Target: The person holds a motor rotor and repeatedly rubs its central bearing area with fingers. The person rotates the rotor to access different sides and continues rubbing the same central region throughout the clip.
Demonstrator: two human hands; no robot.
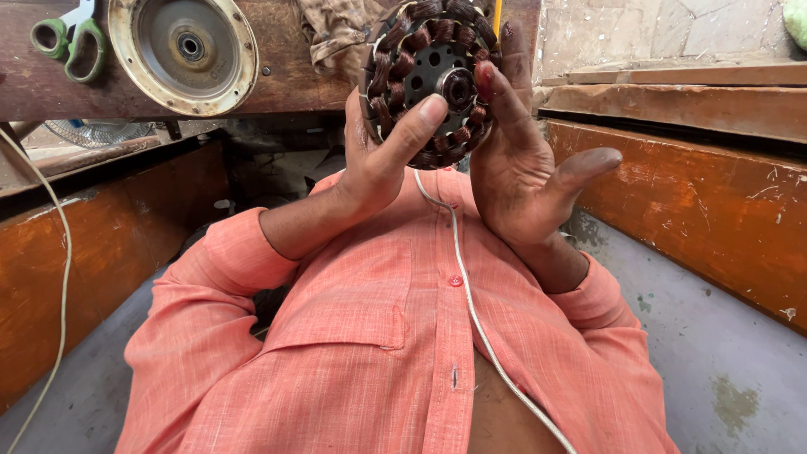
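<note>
A round motor stator (pixel 420 50) with dark copper windings and a metal hub is held up in front of my chest. My left hand (pixel 378 151) grips its lower left rim, thumb pressed across the front windings. My right hand (pixel 521 168) steadies the right side. One fingertip rests by the hub, other fingers reach behind the rim, and the thumb sticks out to the right. A thin white wire (pixel 471 311) hangs from the stator down over my salmon shirt (pixel 361 353).
A round metal motor cover (pixel 183 50) lies on a dark wooden bench (pixel 50 92), with green-handled scissors (pixel 67 38) at its left and a crumpled rag (pixel 336 34) behind the stator. Orange wooden boards (pixel 714 227) flank a grey floor (pixel 731 370). A white cord (pixel 60 277) hangs at left.
</note>
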